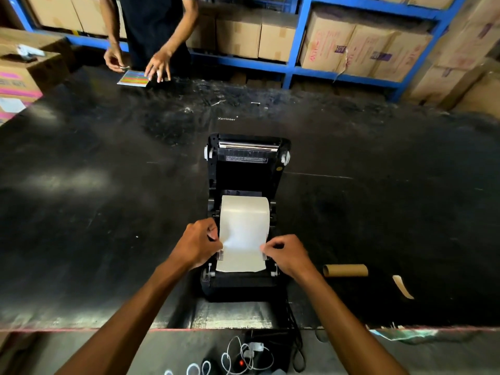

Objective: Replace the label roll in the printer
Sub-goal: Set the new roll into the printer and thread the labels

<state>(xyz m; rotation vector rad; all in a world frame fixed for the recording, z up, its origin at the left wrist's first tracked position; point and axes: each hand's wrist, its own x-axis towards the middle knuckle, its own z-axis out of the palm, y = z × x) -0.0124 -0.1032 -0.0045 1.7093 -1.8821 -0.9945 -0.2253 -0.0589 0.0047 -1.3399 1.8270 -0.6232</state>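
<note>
**Label roll seated, leader being threaded, lid not yet down**

The label roll (pixel 244 209) sat in the bay of the printer (pixel 244 217), which stood open near the front edge of the desk (pixel 108 185) with its lid tipped back and the print head bar facing me. From where I was watching, the swap looked well past halfway: an empty cardboard core (pixel 345 270) lay on the desk to the right of the printer, well apart from it, and I took that for the spent roll already taken out. A torn scrap of backing paper (pixel 403 286) lay further right.

The loose end of the paper (pixel 240 255) ran forward from the roll across the feed path, almost to the front of the machine. My left hand (pixel 196 244) had its fingers curled in and pinching the left edge of the sheet; my right hand (pixel 284 255) did the same on the right edge, fingers bunched tight on the paper beside the guide. The sheet bowed a little between them.

What I judged was left: settle the paper flat under both side guides, draw it square to the exit, then close the lid. Whether the guides already gripped the edges I could not tell
</note>
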